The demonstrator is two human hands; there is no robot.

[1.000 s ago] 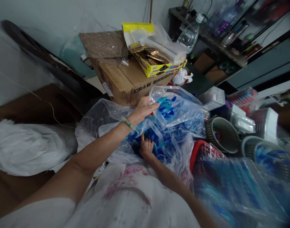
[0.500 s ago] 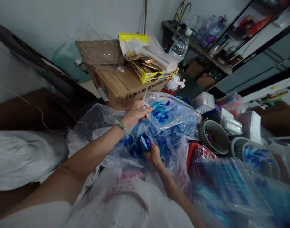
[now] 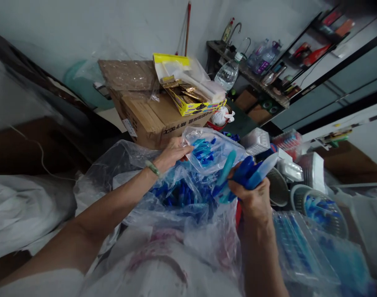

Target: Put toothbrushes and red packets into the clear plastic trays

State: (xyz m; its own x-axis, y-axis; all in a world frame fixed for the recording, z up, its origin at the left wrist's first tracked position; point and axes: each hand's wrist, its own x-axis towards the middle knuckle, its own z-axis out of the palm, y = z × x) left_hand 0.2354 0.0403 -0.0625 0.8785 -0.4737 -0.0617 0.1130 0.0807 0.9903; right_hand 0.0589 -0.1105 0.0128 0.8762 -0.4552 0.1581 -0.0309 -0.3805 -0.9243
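My left hand (image 3: 172, 155) is closed on the near-left edge of a clear plastic bag (image 3: 225, 139), which has blue and turquoise slender plastic pieces (image 3: 203, 150) in it. A green bangle (image 3: 152, 168) circles the left wrist. My right hand (image 3: 252, 193) grips a bunch of elongated blue plastic pieces (image 3: 244, 170), dark blue, turquoise and pale, fanned out above the fingers. Their exact kind is not clear. Below both hands, a large open clear bag (image 3: 135, 154) holds many more dark blue pieces (image 3: 179, 192). The right fingertips are partly hidden behind the bunch.
Behind the bags stands a cardboard box (image 3: 141, 119) carrying a yellow carton (image 3: 191, 108) of gold packets. At the right are a grey basket (image 3: 277, 187), a pale basket (image 3: 318, 194) with blue pieces, and clear trays (image 3: 302, 247). A water bottle (image 3: 227, 76) stands farther back.
My right hand has risen from the large bag and swung right and up, bringing out a bunch of blue pieces. The left hand keeps its hold on the bag's edge. The view has shifted slightly.
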